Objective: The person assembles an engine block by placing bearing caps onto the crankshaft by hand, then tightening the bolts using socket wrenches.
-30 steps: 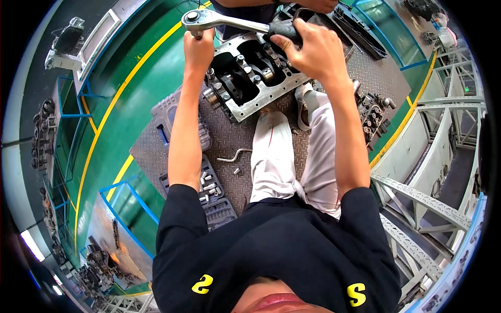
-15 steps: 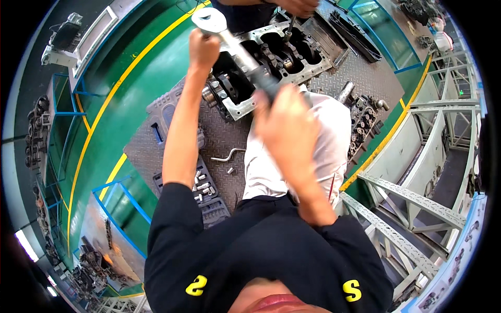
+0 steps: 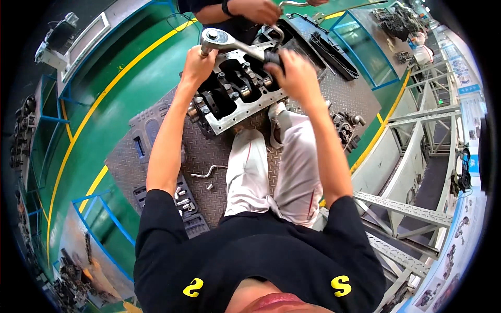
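Observation:
A large ratchet-headed torque wrench (image 3: 249, 50) lies slantwise above the far left part of an engine block (image 3: 225, 121). Closed below its round head is my left hand (image 3: 198, 67), around the piece under the head. My right hand (image 3: 298, 77) grips the black handle at the other end, its fingers partly hidden. Under the wrench, the block's open side shows bearing caps and bolts (image 3: 235, 94). Across the block, a co-worker's hand (image 3: 255, 9) is near a bent metal crank handle (image 3: 279, 36) at the block's far right end.
The block rests on a patterned metal plate (image 3: 250, 125). To its left are a tool case (image 3: 143, 128) and a tray of sockets (image 3: 182, 204). A bent rod (image 3: 211, 170) and a loose socket (image 3: 210, 186) lie nearby. Engine parts (image 3: 346, 125) stand at the right edge.
The wrench's handle end has swung away from me, with my right hand moving farther out. My left hand stays at its head. The co-worker's crank handle shows more fully, and the whole view has shifted.

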Demonstrator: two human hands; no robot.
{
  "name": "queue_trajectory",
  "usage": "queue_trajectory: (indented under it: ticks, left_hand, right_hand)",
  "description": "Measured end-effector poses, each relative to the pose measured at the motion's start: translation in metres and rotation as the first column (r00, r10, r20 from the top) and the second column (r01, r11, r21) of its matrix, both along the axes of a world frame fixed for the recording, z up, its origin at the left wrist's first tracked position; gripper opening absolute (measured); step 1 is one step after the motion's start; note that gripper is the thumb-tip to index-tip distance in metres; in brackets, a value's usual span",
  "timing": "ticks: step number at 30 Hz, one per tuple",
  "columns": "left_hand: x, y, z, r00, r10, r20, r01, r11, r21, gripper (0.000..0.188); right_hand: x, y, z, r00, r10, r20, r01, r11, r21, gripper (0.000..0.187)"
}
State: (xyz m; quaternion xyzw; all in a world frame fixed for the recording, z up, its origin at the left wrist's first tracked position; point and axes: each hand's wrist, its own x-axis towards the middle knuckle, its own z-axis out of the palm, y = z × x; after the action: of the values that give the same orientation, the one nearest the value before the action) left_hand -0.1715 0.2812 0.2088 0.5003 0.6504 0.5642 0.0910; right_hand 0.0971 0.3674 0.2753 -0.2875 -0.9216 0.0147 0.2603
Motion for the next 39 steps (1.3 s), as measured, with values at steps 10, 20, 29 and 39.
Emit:
queue_trajectory:
  ticks: [10, 20, 29, 39]
  left_hand:
    - [-0.012, 0.002, 0.009, 0.99, 0.065, 0.127, -0.059, 0.997, -0.043, 0.03]
    - [-0.007, 0.004, 0.019, 0.989, 0.1, 0.105, -0.093, 0.993, -0.077, 0.029]
    - [0.068, 0.005, 0.115, 0.989, -0.145, -0.032, 0.147, 0.985, 0.092, 0.034]
    - [0.117, 0.046, 0.016, 0.872, -0.434, 0.227, 0.44, 0.898, 0.025, 0.031]
  right_hand:
    - [-0.035, 0.029, 0.018, 1.0, -0.003, -0.007, 0.003, 0.999, 0.035, 0.053]
    - [-0.017, -0.105, 0.044, 0.944, -0.33, 0.031, 0.33, 0.931, -0.156, 0.05]
    - [0.062, 0.015, 0.098, 0.967, 0.06, -0.249, -0.038, 0.995, 0.094, 0.04]
    - [0.124, -0.013, 0.046, 0.987, -0.161, -0.016, 0.161, 0.98, 0.119, 0.045]
